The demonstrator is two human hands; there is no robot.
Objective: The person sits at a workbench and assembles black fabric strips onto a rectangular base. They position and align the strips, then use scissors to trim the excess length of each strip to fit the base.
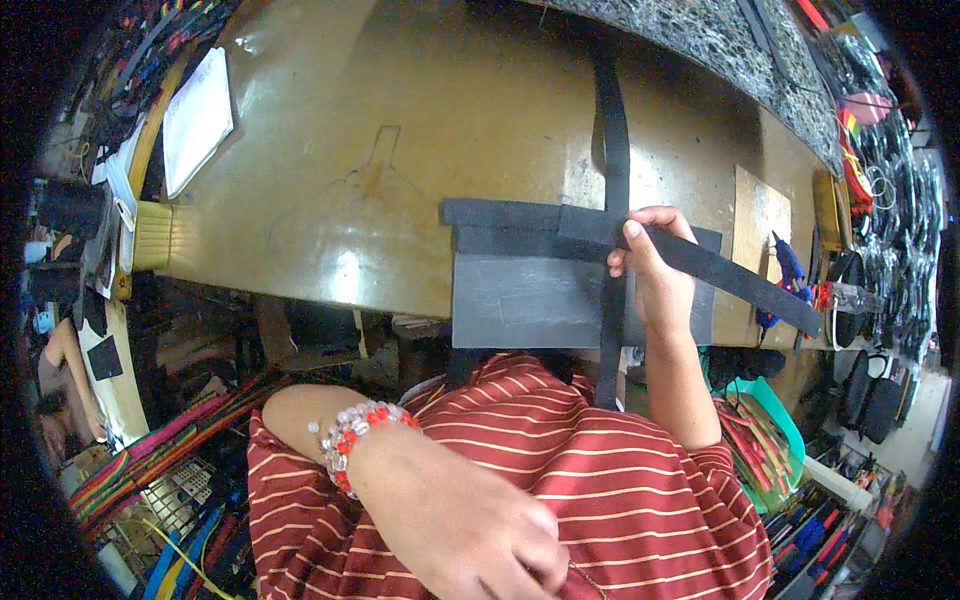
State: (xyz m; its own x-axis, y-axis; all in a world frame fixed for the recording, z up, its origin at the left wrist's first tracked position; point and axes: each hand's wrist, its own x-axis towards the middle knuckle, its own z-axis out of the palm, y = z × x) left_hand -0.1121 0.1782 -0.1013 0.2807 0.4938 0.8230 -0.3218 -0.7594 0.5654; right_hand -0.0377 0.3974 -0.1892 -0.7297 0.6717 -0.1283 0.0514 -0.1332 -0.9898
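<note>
My right hand (662, 262) pinches black webbing straps (735, 280) between thumb and fingers, where they cross above a dark grey rectangular board (530, 300). One strap slants down to the right from my grip. Another black strap (613, 130) runs lengthwise from the table's far side over the board toward my lap. A folded black strip (505, 218) lies along the board's far edge. My left hand (475, 525), below a red and clear beaded bracelet, is curled close to my striped garment (640, 470). Its fingertips are partly hidden, so what they hold cannot be made out.
The brown table (300, 180) carries a white paper pad (198, 122) at far left and a cardboard piece (760, 215) at right. Blue-handled cutters (788, 262) lie by the strap's end. A speckled slab (700, 50) borders the far side. A green basket (775, 430) stands low right.
</note>
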